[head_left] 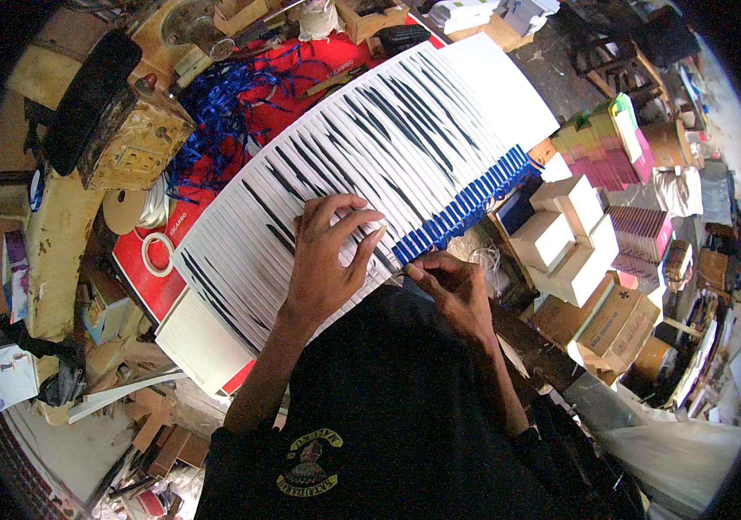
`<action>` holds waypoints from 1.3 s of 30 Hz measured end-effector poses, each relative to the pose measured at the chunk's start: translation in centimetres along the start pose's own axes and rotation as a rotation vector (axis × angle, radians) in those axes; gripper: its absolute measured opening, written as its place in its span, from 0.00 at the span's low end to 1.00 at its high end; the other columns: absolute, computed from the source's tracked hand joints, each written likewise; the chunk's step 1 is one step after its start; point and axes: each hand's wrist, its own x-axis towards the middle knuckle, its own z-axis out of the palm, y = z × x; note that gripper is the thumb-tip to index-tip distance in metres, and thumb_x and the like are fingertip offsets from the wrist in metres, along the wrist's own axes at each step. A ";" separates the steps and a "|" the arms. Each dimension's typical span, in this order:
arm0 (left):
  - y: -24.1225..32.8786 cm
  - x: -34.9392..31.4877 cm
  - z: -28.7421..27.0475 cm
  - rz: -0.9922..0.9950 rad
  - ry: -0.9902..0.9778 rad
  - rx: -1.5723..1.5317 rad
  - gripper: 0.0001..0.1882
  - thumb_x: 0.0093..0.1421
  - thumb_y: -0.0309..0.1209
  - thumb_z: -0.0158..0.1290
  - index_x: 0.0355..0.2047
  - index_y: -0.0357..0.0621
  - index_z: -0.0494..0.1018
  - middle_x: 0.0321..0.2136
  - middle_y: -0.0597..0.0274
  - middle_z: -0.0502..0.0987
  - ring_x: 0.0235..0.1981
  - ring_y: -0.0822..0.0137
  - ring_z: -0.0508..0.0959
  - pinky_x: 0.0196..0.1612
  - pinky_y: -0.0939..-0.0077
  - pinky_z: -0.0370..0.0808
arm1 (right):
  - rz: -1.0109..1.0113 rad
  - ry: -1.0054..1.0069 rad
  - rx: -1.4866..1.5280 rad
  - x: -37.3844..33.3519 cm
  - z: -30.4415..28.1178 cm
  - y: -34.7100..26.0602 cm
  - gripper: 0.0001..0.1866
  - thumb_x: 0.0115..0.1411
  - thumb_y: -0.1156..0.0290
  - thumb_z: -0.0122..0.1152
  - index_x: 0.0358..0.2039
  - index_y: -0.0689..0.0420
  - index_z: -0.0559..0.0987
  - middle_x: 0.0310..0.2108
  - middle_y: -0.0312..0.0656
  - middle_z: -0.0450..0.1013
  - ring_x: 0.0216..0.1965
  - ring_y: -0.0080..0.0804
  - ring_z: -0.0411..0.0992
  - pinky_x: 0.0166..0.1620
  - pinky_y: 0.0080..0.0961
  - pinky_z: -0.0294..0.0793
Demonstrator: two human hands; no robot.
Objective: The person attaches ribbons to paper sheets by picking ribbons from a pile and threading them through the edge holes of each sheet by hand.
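Half or so of the row of white paper blocks (344, 173) carried blue strips (461, 205) at the near side, from the row's upper-right part down to the right hand (459, 290); that stretch looked done. The lower-left stretch showed none, so probably left to do; the left forearm hid part of it. The row lay across the red tabletop (184, 217), covering much of it between far and near edges. Long axis ran from the tabletop's lower-left corner to its upper-right; single blocks lay crosswise, strip ends toward the wearer. Left hand (327, 264) rested on the row, fingers bent and spread. Right thumb and forefinger pinched at the last strip; couldn't tell what sat between. Loose blue ribbon (214, 117) lay heaped by the far edge.
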 end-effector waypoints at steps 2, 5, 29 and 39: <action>0.0 -0.1 0.2 -0.027 -0.002 0.044 0.11 0.59 0.32 0.62 0.43 0.49 0.81 0.46 0.61 0.75 0.53 0.57 0.71 0.60 0.59 0.64 | 0.025 -0.005 -0.007 0.0 -0.1 -0.6 0.12 0.63 0.66 0.70 0.39 0.64 0.85 0.37 0.40 0.81 0.38 0.24 0.76 0.42 0.23 0.73; -0.2 -0.2 0.6 -0.011 0.022 0.064 0.12 0.57 0.34 0.65 0.42 0.50 0.80 0.46 0.61 0.75 0.52 0.57 0.71 0.60 0.57 0.63 | 0.031 -0.025 -0.001 0.1 -0.3 -0.7 0.12 0.63 0.66 0.70 0.38 0.64 0.85 0.37 0.40 0.80 0.37 0.25 0.76 0.42 0.23 0.73; -16.2 11.2 -7.8 -0.325 0.163 -0.094 0.15 0.59 0.30 0.61 0.45 0.44 0.74 0.47 0.52 0.77 0.51 0.51 0.77 0.52 0.53 0.72 | 0.170 0.117 -0.052 -0.8 -2.8 0.9 0.19 0.58 0.59 0.72 0.44 0.60 0.86 0.40 0.45 0.84 0.40 0.30 0.80 0.49 0.28 0.76; -28.9 18.5 -6.2 0.190 -0.167 0.222 0.10 0.58 0.34 0.65 0.38 0.43 0.84 0.35 0.53 0.78 0.36 0.54 0.77 0.39 0.59 0.73 | 0.130 0.227 -0.057 -3.2 -1.8 -3.4 0.19 0.60 0.59 0.71 0.44 0.61 0.86 0.42 0.45 0.83 0.41 0.31 0.80 0.47 0.30 0.77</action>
